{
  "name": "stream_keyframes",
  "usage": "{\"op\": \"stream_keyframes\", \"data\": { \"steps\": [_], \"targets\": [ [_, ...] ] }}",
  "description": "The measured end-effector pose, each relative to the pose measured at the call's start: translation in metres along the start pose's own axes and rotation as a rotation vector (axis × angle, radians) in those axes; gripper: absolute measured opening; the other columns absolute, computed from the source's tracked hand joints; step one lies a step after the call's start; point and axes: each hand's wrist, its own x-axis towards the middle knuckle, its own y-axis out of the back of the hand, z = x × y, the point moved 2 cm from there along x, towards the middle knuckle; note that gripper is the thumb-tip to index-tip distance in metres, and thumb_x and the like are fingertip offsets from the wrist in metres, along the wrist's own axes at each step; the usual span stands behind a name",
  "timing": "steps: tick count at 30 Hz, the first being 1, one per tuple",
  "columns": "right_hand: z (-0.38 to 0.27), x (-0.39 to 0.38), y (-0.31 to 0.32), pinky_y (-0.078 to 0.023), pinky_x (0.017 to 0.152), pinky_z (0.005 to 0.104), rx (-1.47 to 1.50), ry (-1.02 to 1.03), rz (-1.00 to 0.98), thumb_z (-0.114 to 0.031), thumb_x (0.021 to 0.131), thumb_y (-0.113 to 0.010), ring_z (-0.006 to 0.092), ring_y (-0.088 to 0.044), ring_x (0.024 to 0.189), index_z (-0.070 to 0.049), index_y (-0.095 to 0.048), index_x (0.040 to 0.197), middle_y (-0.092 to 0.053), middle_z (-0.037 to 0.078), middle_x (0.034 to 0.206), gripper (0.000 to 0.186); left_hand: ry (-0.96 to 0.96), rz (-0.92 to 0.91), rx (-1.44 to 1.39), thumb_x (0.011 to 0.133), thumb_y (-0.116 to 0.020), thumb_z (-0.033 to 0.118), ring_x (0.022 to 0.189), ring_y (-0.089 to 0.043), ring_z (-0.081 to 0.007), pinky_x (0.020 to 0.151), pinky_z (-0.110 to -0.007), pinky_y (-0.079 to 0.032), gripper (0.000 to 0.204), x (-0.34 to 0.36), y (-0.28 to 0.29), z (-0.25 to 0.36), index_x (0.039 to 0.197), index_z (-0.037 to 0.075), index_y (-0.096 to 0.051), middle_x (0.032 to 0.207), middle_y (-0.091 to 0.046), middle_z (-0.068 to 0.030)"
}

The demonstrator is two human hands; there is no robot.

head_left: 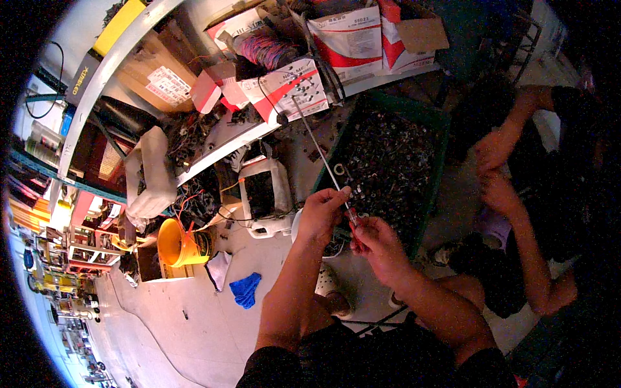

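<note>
My left hand pinches the lower part of a long thin metal rod that slants up and away to the left. My right hand is closed around the rod's near end, where a small red piece shows at the fingers. Both hands meet over the near left corner of a dark green crate filled with small dark metal parts. A white bowl lies partly hidden under my left hand.
Another person's hands work at the crate's right side. On the floor to the left are a yellow bucket, a white jug, a blue cloth and tangled wires. Cardboard boxes stand behind; shelving runs at far left.
</note>
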Motion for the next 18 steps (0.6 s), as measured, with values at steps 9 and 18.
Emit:
{"op": "stream_keyframes", "data": {
  "steps": [9,18],
  "targets": [
    [-0.002,0.001,0.003,-0.047,0.064,0.0309,0.232,-0.083,-0.035,-0.025,0.095,-0.051,0.0173,-0.058,0.074,-0.003,-0.054,0.110,-0.062,0.009,0.091,0.026,-0.033,-0.004,-0.095,0.091,-0.062,0.029,0.046,-0.032,-0.0043,0.044,-0.022,-0.023,0.023,-0.015,-0.010,0.015,0.080,0.008,-0.062,0.055,-0.042,0.0080],
    [0.003,0.000,0.002,-0.047,0.068,0.0319,-0.057,0.005,-0.043,-0.011,0.085,-0.065,0.0165,-0.059,0.077,-0.007,-0.047,0.114,-0.059,0.005,0.097,0.034,-0.029,0.059,0.030,0.087,-0.066,0.031,0.057,-0.052,-0.0089,0.052,-0.024,-0.042,0.026,-0.002,0.001,0.004,0.073,0.009,-0.061,0.067,-0.058,0.0014]
  ]
}}
